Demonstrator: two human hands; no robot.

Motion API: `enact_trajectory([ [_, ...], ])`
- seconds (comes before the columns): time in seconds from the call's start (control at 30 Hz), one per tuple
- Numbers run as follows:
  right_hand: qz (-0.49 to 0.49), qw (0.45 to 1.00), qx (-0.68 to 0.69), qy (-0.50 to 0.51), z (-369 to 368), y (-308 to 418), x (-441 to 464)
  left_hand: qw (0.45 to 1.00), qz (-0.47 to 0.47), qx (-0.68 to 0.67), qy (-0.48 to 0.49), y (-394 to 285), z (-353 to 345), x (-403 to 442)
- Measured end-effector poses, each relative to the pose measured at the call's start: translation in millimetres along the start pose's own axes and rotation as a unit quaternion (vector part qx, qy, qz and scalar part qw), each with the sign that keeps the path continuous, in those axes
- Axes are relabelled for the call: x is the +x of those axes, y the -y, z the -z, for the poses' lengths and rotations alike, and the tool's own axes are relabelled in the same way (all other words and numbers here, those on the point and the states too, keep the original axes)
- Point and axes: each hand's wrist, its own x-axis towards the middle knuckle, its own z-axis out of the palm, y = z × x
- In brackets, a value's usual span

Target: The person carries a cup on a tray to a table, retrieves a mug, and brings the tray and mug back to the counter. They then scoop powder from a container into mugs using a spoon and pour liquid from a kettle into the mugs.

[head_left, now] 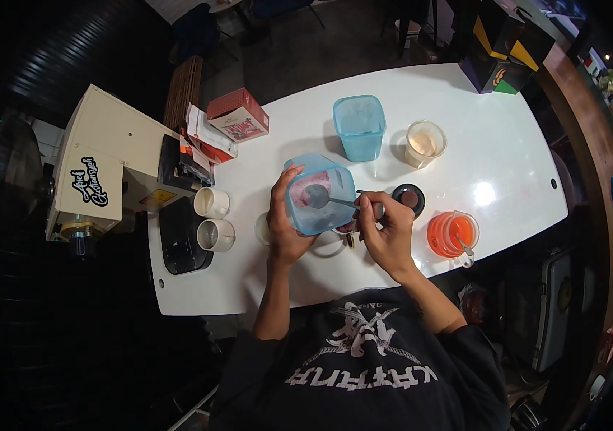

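Observation:
My left hand (285,226) grips a translucent blue plastic container (308,164), tilted toward me over the table. Pink powder (308,185) lies inside it. The fingers of my right hand (389,235) close around the handle of a spoon (317,195), whose bowl is inside the container at the powder. Below my hands, a vessel with something dark pink (347,228) is mostly hidden. Just beyond my right hand stands a small black round container (408,197) with a brownish centre.
A second blue container (359,128) and a clear tub of pale powder (423,144) stand farther back. At right is a jug of orange-red liquid (452,233) with a spoon. Two cream cups (213,221), a red box (238,115) and a beige machine (109,161) are at left.

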Motion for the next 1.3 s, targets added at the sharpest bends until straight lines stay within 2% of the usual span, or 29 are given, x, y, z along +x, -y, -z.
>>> enact_trajectory([
  [0.17, -0.021, 1.000, 0.020, 0.001, -3, -1, -1, 0.999, -0.014, 0.035, 0.002, -3, 1, 3],
  [0.3, -0.023, 0.999, 0.024, 0.003, -3, -1, 0, 1.000, -0.003, 0.002, -0.017, -5, -3, 3],
  [0.47, -0.073, 0.994, 0.079, 0.005, -3, -4, -2, 1.000, 0.008, -0.008, -0.019, -4, -6, 2],
  [0.6, -0.073, 0.993, 0.098, 0.006, -2, -6, -2, 1.000, 0.011, 0.010, -0.003, -1, -3, 2],
  [0.67, -0.108, 0.983, 0.146, -0.002, -1, -6, -3, 1.000, 0.010, 0.027, -0.003, -3, -3, 3],
  [0.97, -0.105, 0.974, 0.199, -0.033, -1, -6, 1, 0.998, 0.060, 0.006, -0.022, -9, -2, 5],
  [1.3, -0.107, 0.975, 0.191, -0.036, 0, -5, 1, 0.998, 0.065, -0.005, -0.025, -8, 1, 6],
])
